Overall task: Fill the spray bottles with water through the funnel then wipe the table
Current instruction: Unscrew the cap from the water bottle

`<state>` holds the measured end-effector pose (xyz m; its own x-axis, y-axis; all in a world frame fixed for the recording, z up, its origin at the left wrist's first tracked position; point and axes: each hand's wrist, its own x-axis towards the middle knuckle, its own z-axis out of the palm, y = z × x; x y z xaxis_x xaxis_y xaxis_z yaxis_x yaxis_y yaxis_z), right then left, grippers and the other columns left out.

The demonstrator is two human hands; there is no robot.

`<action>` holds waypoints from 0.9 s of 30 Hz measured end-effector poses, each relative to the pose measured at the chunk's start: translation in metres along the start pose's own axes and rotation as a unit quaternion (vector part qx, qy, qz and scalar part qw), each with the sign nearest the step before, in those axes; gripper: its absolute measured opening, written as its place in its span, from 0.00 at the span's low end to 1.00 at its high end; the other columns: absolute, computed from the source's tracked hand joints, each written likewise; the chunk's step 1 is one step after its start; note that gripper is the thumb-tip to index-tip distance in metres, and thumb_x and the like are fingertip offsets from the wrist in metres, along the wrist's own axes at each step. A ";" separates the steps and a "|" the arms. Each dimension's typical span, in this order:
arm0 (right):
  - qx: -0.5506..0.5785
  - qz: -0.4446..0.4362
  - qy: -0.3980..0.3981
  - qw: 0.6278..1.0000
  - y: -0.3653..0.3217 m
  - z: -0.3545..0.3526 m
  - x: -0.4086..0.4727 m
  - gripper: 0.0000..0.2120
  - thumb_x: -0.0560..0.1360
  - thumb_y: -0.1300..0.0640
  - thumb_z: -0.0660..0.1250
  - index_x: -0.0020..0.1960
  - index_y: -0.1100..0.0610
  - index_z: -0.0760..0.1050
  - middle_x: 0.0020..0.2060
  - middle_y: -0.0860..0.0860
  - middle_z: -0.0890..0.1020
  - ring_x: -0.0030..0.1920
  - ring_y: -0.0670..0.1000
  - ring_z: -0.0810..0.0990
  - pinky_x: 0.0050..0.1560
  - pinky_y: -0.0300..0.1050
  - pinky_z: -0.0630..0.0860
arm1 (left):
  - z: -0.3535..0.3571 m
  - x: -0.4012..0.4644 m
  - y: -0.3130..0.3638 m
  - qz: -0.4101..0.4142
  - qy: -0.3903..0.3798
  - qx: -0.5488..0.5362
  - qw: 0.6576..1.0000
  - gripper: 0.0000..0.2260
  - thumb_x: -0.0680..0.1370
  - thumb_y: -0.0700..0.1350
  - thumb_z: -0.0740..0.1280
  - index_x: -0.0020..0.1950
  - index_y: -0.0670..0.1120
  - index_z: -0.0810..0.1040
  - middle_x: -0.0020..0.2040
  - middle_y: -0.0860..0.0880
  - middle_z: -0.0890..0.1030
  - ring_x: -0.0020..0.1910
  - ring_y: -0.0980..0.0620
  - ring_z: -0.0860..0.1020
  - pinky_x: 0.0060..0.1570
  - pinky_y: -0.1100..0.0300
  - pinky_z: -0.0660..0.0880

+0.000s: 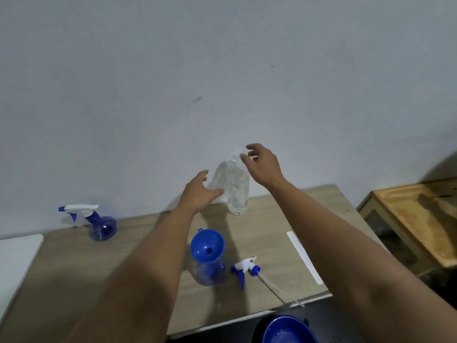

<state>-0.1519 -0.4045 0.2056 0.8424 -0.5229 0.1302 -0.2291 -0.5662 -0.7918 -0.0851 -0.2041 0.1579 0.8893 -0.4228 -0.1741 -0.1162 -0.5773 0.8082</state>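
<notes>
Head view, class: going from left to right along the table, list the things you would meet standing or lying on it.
Capped spray bottle → open spray bottle with the blue funnel in its neck → clear water bottle → loose trigger sprayer head → white strip.

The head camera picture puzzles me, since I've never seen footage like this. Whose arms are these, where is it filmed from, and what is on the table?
There is no machine here. A person wears a camera on the head, so you look forward and down along their own two bare arms. The left hand and right hand are open, reaching for a clear water bottle at the back of the table; neither holds anything yet. Nearer stands a spray bottle with a blue funnel in its neck, its removed spray head lying beside it. A second spray bottle, head on, stands at far left.
</notes>
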 end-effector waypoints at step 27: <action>0.005 0.024 0.028 0.999 0.057 -0.042 -0.088 0.21 0.75 0.46 0.77 0.65 0.54 0.83 0.58 0.48 0.87 0.60 0.49 0.83 0.64 0.50 0.79 | 0.106 -0.035 0.057 0.103 -0.098 0.075 0.987 0.45 0.66 0.66 0.78 0.77 0.52 0.66 0.74 0.52 0.74 0.70 0.49 0.74 0.67 0.48 0.74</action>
<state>-0.2593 -0.4172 0.1743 0.8017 -0.5844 0.1254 -0.2637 -0.5341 -0.8033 -0.1699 -0.2963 0.1507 0.7391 -0.6607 -0.1315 -0.3636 -0.5556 0.7477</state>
